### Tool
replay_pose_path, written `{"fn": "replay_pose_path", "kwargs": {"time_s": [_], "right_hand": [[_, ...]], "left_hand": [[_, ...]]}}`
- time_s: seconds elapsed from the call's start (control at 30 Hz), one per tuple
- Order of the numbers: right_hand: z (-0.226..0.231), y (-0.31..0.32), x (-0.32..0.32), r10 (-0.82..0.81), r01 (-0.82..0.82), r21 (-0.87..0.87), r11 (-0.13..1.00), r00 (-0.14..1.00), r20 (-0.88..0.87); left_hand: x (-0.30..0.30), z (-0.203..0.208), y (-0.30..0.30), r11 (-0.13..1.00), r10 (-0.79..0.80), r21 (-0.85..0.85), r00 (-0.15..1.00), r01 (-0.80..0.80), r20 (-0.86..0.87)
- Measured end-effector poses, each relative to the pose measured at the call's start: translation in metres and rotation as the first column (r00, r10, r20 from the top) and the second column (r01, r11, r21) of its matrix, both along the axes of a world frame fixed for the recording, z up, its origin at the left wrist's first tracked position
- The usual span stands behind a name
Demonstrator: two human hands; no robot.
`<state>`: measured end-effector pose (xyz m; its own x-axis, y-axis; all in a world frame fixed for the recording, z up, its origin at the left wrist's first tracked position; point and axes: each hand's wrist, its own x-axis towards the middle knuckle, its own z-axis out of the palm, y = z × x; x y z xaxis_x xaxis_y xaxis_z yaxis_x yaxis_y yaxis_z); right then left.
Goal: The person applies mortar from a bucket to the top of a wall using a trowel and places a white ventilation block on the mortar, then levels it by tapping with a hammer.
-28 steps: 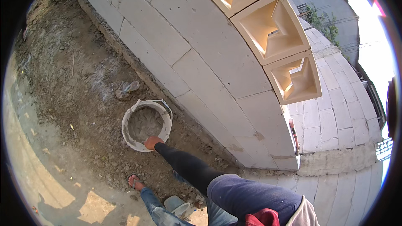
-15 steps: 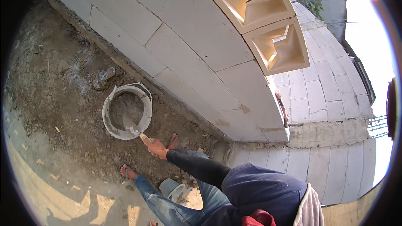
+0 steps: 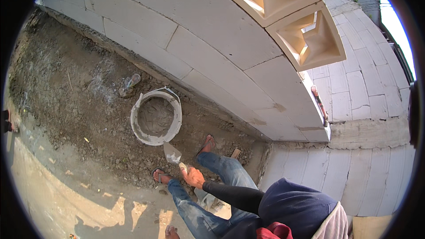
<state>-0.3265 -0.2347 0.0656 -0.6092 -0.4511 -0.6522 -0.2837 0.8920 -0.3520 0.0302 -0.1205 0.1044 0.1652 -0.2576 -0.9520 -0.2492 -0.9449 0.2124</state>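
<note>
My right hand (image 3: 194,178), in a black sleeve, is closed around the light handle of a pointing trowel (image 3: 172,154). The trowel's blade has grey smears and lies outside the white bucket (image 3: 134,119), close to its near rim. Wet grey mortar (image 3: 156,117) lies in that bucket, its surface rough and furrowed. At the lower edge a small part of what seems to be my left hand (image 3: 171,232) shows, cut off by the frame. Its fingers are too little visible to judge.
A pale block wall (image 3: 212,66) runs beside the bucket, topped by cream ventilation blocks (image 3: 312,35). A red tool (image 3: 319,106) rests near the wall's end. Between my legs stands a small pail (image 3: 206,198), partly hidden. A clear plastic cup (image 3: 135,79) lies on the rough soil.
The trowel has come out of the mortar and over the bucket's rim toward my legs, in my right hand. The view has shifted, so the bucket and wall appear farther right.
</note>
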Motion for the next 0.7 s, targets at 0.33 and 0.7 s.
{"fn": "replay_pose_path", "kwargs": {"time_s": [0.33,0.7], "right_hand": [[-0.018,-0.074,-0.04,0.113,-0.112,0.037,0.993,0.993,-0.021],[0.032,0.029,-0.06,0.351,-0.35,0.035,0.936,0.925,-0.145]], "left_hand": [[0.028,-0.004,-0.043,0.998,-0.044,-0.054,0.999,0.043,-0.02],[0.037,-0.02,-0.078,0.744,-0.573,-0.417,0.82,0.523,0.006]]}}
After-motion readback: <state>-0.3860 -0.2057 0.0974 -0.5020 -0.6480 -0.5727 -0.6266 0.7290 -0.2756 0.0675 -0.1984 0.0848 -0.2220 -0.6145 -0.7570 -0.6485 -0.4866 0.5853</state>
